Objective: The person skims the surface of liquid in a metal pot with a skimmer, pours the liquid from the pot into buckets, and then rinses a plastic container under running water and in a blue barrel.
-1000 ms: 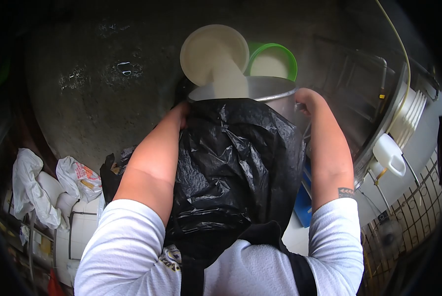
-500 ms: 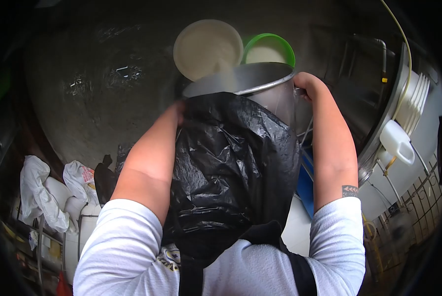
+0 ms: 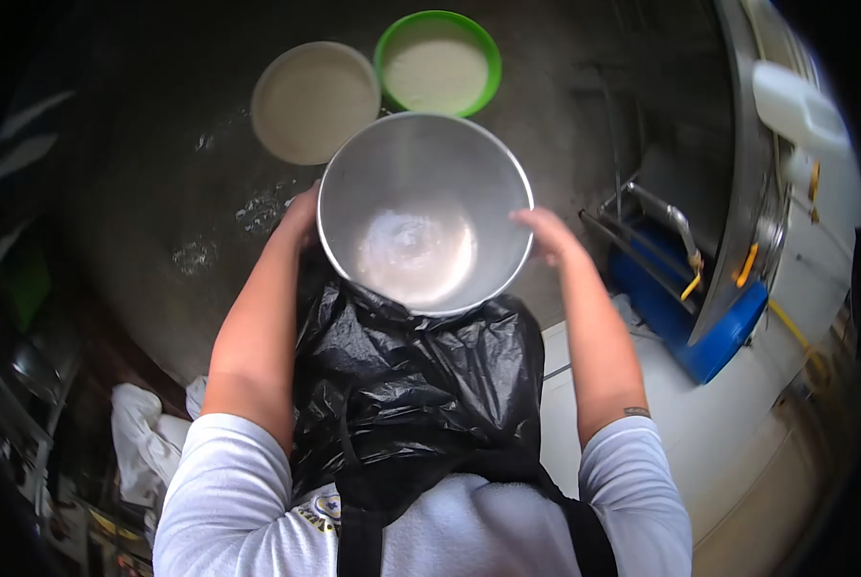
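A large metal pot [image 3: 421, 159] is tipped toward me, its mouth facing up; a shallow film of whitish liquid shows at its bottom. My left hand [image 3: 302, 216] grips its left side, the fingers mostly hidden behind the wall. On the right side, my right hand [image 3: 546, 236] is closed at the rim, slightly blurred. Beyond the pot stand a pale round tub [image 3: 255, 106] and a green-rimmed tub [image 3: 494, 72], both holding cream-coloured liquid. A black plastic apron [image 3: 421, 375] covers my front and touches the pot's near edge.
Wet patches [image 3: 195, 255] shine on the dark floor at left. To the right are a blue container [image 3: 714, 351], a metal frame [image 3: 675, 216] and a counter carrying a white jug [image 3: 800, 106]. White bags [image 3: 142, 433] lie at lower left.
The pot has swung from tilted forward, pouring pale liquid into the pale tub, back toward me. The pouring stream is gone. My view has shifted, and both tubs now show fully.
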A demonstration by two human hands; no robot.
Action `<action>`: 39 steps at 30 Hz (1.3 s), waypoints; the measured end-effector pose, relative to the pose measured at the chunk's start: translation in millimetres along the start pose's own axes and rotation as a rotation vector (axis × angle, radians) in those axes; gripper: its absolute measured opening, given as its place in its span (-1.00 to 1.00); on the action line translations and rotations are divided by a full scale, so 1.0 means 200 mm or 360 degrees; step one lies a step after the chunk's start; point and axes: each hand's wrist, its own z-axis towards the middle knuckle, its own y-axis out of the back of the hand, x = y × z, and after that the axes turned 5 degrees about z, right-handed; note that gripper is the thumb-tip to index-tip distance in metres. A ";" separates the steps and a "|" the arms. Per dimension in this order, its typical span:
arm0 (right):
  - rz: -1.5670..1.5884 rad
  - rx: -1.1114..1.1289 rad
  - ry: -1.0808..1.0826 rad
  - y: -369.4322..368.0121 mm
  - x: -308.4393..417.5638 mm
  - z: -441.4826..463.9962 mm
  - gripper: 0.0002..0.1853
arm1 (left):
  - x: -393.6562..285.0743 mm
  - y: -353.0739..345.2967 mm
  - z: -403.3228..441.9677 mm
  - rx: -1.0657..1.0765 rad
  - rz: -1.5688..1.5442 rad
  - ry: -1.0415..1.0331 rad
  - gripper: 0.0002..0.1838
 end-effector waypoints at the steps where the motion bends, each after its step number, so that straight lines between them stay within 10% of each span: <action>1: 0.0100 -0.0030 0.0025 -0.01 -0.15 0.00 -0.41 | -0.03 -0.02 -0.02 -0.0069 0.0059 0.0053 -0.36; 6: 0.0811 -0.0083 0.0021 -0.07 -0.96 0.20 -0.35 | 0.06 -0.03 -0.01 -0.0351 0.0719 -0.0097 -0.03; 11: 0.1412 -0.0347 -0.0119 -0.14 -1.16 0.35 -0.40 | 0.20 -0.05 -0.45 -0.0330 0.1252 -0.0845 -0.45; 17: 0.2206 -0.0549 -0.0042 0.06 -1.14 0.98 -0.37 | 0.38 -0.11 -0.92 -0.0530 0.1468 -0.0737 -0.52; 21: 0.2123 -0.0093 -0.0248 0.18 -1.02 0.89 -0.55 | 0.46 -0.19 -1.15 -0.0488 0.1490 -0.0903 -0.53; 24: 0.1196 -0.0217 0.0258 0.05 -1.14 0.26 -0.86 | 0.44 -0.30 -1.44 -0.0393 0.1668 -0.1000 -0.65; 29: -0.1262 -0.0555 -0.0168 0.38 -3.51 -0.10 -0.72 | 0.65 0.03 -2.13 -0.1097 0.2124 -0.1190 -0.58; 34: 0.0081 -0.1032 -0.0561 0.60 -4.35 -1.47 -0.69 | 1.27 0.93 -3.22 -0.2129 0.1610 -0.0455 -0.46; 35: 0.0399 -0.1186 -0.0490 0.62 -4.48 -1.70 -0.68 | 1.39 1.15 -3.40 -0.2197 0.1767 -0.0061 -0.44; 39: 0.1345 -0.1662 0.0466 0.51 -4.80 -2.07 -0.64 | 1.28 1.04 -3.43 -0.2297 0.1982 -0.0266 -0.28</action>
